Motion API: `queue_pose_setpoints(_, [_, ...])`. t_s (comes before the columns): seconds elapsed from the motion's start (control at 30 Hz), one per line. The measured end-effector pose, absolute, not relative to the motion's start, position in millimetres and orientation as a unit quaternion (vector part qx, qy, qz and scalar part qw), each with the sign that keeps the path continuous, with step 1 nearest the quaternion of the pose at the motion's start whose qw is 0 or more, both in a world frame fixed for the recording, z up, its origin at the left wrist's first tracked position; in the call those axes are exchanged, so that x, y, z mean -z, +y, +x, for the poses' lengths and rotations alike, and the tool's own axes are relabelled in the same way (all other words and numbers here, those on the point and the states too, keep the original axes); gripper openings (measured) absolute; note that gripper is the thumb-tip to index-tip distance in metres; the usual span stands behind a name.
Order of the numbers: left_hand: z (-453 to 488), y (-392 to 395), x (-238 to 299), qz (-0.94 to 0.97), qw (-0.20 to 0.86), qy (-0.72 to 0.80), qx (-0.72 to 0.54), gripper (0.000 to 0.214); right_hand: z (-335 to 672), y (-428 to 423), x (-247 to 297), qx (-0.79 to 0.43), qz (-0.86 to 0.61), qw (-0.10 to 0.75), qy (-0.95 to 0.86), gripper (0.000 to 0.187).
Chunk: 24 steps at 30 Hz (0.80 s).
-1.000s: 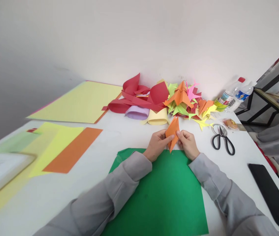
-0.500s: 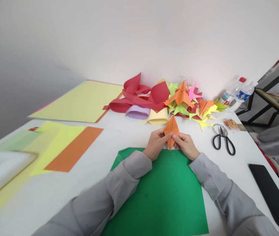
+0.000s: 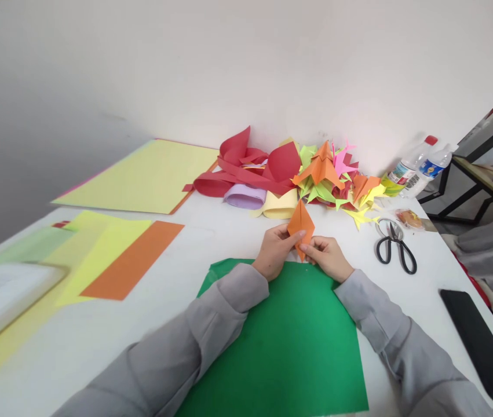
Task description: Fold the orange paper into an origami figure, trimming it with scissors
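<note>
My left hand (image 3: 275, 250) and my right hand (image 3: 328, 257) both pinch a small folded orange paper piece (image 3: 300, 223), kite-shaped, held upright above the far edge of a green paper sheet (image 3: 289, 341). The left thumb presses on its middle; the right fingers grip its lower point. Both arms wear grey sleeves.
A heap of folded paper figures and red, lilac and cream paper curls (image 3: 298, 174) lies against the wall. Black scissors (image 3: 394, 246) lie to the right, with two water bottles (image 3: 417, 165) behind and a black phone (image 3: 476, 341) at the table's right edge. Yellow and orange sheets (image 3: 111, 258) lie left.
The orange piece has turned from tilted right to tilted slightly left and sits a bit lower in my fingers; my hands have drawn closer together.
</note>
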State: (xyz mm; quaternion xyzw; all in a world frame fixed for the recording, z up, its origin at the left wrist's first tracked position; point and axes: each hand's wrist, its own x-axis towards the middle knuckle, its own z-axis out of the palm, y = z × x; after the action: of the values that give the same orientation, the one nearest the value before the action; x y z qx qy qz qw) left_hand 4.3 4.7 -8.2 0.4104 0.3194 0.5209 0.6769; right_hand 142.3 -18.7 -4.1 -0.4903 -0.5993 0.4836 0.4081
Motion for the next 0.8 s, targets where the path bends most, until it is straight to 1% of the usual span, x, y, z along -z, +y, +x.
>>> queue_pose_setpoints(0.1, [4.2,5.9,11.0,0.409,0.67,0.328,-0.526,0.028,142.3,-18.8,4.1,-0.477,-0.493,0.396,-0.611,0.046])
queue_pose_setpoints(0.33, [5.3,6.9,13.6,0.408,0.659,0.335,-0.536,0.029,142.2,-18.8,4.0,-0.468,-0.498,0.414,-0.601,0.046])
queue_pose_setpoints(0.6, [5.6,8.3,12.9,0.396,0.638,0.36,-0.554,0.033,141.6,-19.4,2.6,-0.482,-0.488,0.384,-0.618,0.042])
queue_pose_setpoints(0.8, [6.4,8.4,12.2,0.369,0.66,0.344,-0.557,0.033,142.5,-18.1,5.6,-0.478,-0.49,0.414,-0.6,0.041])
